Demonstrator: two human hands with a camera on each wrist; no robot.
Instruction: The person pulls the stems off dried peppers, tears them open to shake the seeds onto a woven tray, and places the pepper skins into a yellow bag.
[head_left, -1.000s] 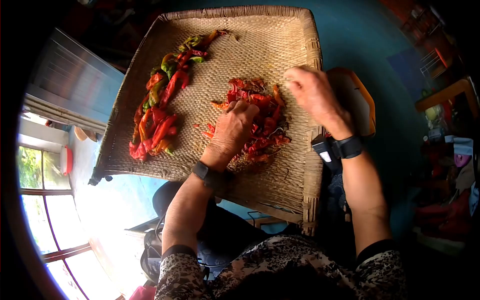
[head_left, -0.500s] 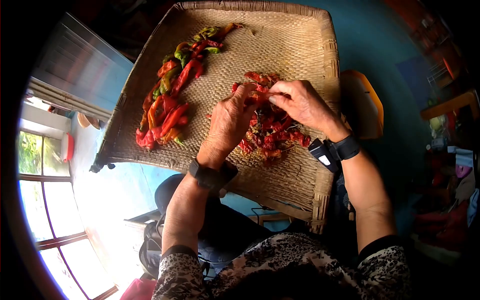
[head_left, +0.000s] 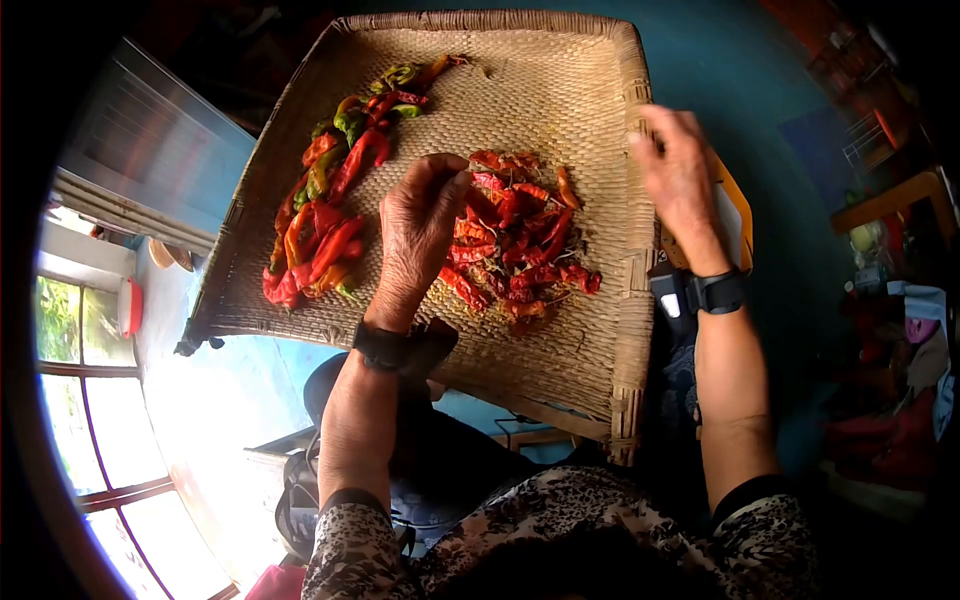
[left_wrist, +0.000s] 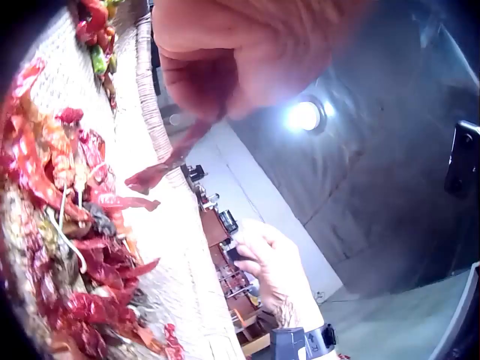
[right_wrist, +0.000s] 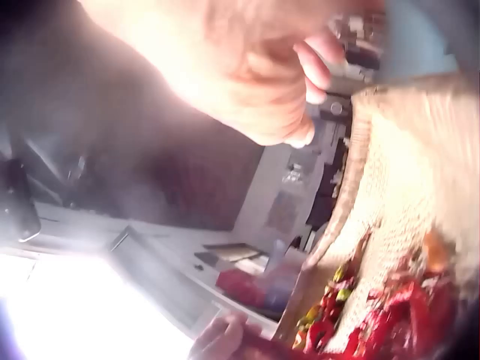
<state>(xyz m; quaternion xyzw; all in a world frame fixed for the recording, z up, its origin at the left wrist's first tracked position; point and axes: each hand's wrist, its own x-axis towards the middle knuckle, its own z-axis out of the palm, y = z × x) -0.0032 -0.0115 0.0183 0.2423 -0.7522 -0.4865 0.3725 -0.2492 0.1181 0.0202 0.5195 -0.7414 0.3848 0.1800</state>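
My left hand (head_left: 415,235) is raised over the woven basket (head_left: 560,90), beside a heap of dried red chili peppers (head_left: 520,260). Its thumb and fingers pinch a wrinkled dark red chili pepper (left_wrist: 154,174), which hangs below the fingertips in the left wrist view. Over the basket's right rim, my right hand (head_left: 685,180) has loosely bent fingers. Nothing shows between its thumb and fingers (right_wrist: 319,71) in the right wrist view. A row of fresher red and green peppers (head_left: 325,240) lies along the basket's left side.
An orange-edged tray (head_left: 742,205) sits just past the basket's right rim, partly behind the right hand. Bright windows (head_left: 85,400) stand at the left. Clothes and household goods (head_left: 900,360) are piled at the far right.
Both hands came together over the dried heap with a red pepper between them, then parted. The right hand moved out to the right rim; the left drew back left, keeping the pepper.
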